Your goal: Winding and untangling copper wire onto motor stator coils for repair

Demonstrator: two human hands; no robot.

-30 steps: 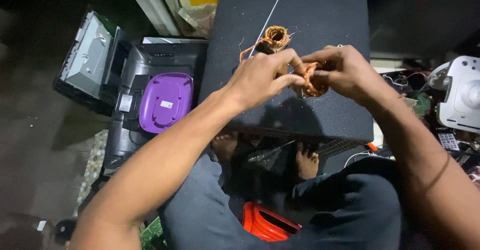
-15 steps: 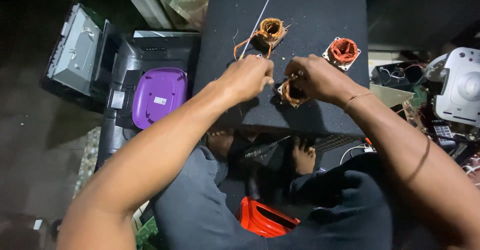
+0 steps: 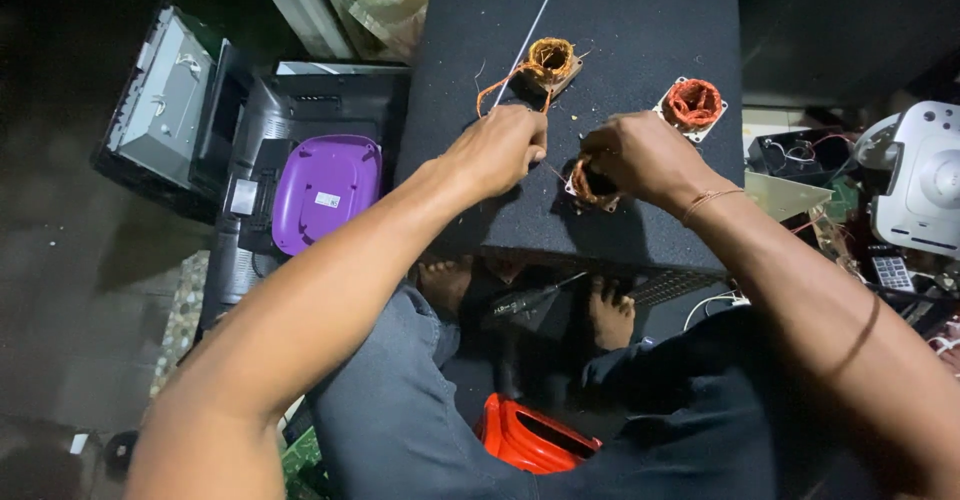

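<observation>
On a dark felt-topped box [image 3: 640,70] both hands meet near its front edge. The right hand [image 3: 645,155] is closed around a small copper coil [image 3: 590,182], fingers curled over its top so only the lower windings and a bit of its frame show below the palm — the coil sits on the felt, pinned under that grip. The left hand [image 3: 500,150] is fisted just beside it, fingers pinched together on something thin that runs toward the coil; what exactly it pinches is too small to tell.

Two more coils lie farther back on the box: one [image 3: 550,60] behind the left hand, with a loose orange wire [image 3: 495,85] trailing off it and a thin white rod [image 3: 530,30] slanting past it toward the far edge, and a redder one [image 3: 693,105] behind the right hand — well apart from both hands.

Left of the box, a purple lid [image 3: 325,190] rests on a dark device. Below the box edge, bare feet and a red object [image 3: 530,440] show.
</observation>
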